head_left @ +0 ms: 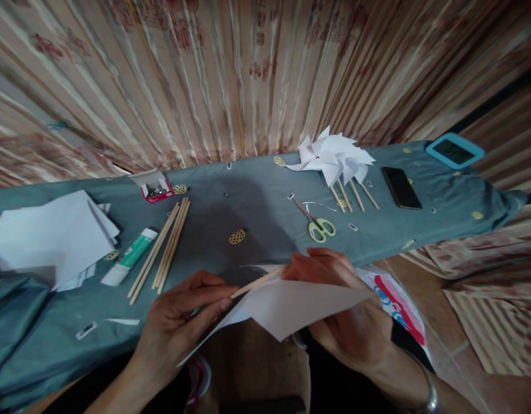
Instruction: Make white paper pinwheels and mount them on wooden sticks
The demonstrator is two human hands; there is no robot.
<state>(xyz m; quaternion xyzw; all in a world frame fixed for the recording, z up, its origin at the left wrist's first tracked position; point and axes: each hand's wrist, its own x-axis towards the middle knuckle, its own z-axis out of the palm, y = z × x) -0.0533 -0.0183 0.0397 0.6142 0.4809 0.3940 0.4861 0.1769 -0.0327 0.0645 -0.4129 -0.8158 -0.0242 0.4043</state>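
My left hand point(181, 316) is closed, with thumb and fingers pinching one end of a thin wooden stick point(260, 281). The stick's other end meets the fingers of my right hand point(351, 330). That hand is closed around a white paper pinwheel point(291, 305), whose wide blades hang below the stick and hide part of the palm. Whether a pin joins paper and stick is hidden by the fingers. Both hands are held in front of the table's near edge. Beyond them lie scissors point(320, 229) with light green handles.
Finished white pinwheels point(336, 155) overlap at the back right, near a phone point(401, 187) and a blue-framed digital timer point(455, 150). Leftward are loose sticks point(172, 247), a glue stick point(129, 256), a red box of pins point(155, 192) and stacked white paper point(45, 236). A curtain hangs behind.
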